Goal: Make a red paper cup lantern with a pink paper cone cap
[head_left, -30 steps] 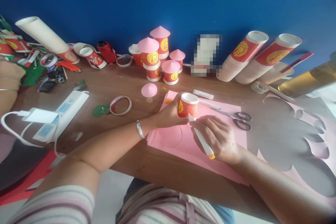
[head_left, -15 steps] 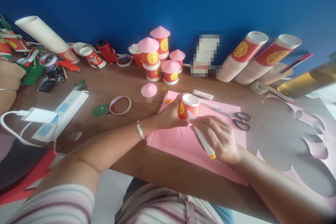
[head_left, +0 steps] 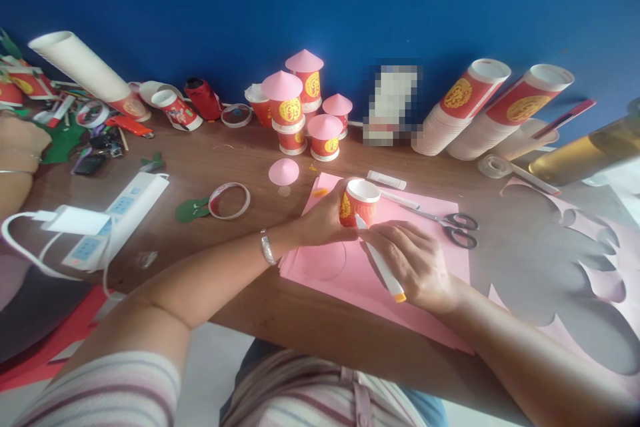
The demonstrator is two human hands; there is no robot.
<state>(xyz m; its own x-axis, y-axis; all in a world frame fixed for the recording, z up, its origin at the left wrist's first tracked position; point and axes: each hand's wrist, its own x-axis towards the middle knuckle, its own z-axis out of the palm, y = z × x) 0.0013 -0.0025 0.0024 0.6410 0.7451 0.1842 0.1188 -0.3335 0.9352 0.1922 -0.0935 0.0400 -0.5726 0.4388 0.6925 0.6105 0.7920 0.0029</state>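
Note:
My left hand (head_left: 330, 213) is closed round a red paper cup (head_left: 361, 208) with a white rim and yellow print, its open end tilted up. In my right hand (head_left: 413, 263) is a white marker pen (head_left: 383, 265) with an orange end, its tip at the cup's red side. Whether the tip touches the cup I cannot tell. Beneath both hands lies a stack of pink paper (head_left: 425, 317) with a circle outlined on it. A loose orange cap (head_left: 321, 193) rests on the paper near my left hand.
Scissors (head_left: 461, 231) and a glue stick (head_left: 387, 179) lie beyond my right hand. Cup towers with pink cone roofs (head_left: 282, 85) stand at the back, a loose cone (head_left: 283, 172) before them. Cup stacks (head_left: 470, 93) lean rightward. A power strip (head_left: 117, 217) and another person's hand (head_left: 23, 143) are left.
The marker in my right hand has shifted slightly left and up along the cup's side. My left hand and the cup stay nearly in place.

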